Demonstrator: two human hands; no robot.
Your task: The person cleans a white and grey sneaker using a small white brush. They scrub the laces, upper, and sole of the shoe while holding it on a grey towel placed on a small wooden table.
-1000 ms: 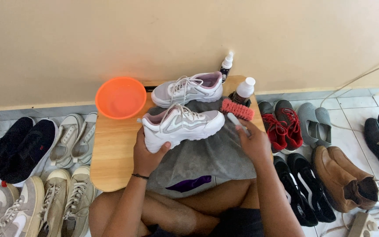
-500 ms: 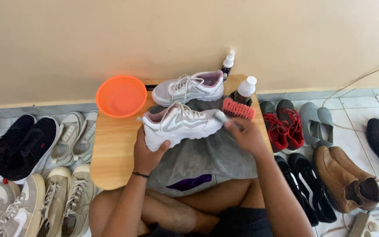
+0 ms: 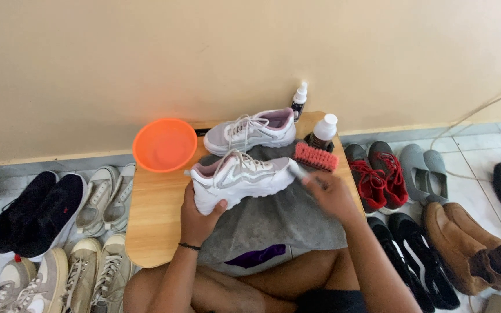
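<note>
White sneaker [image 3: 240, 178] gripped at its heel by left hand [image 3: 199, 215], right hand [image 3: 333, 196] pinching a small brush [image 3: 300, 172] at its toe.

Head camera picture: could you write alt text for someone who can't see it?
A seated person's left hand grips a white sneaker by the heel on a grey cloth over a low wooden table, while the right hand holds a small tool at its toe. An orange bowl, second sneaker, pink brush and two bottles sit behind; shoes line the floor.
</note>
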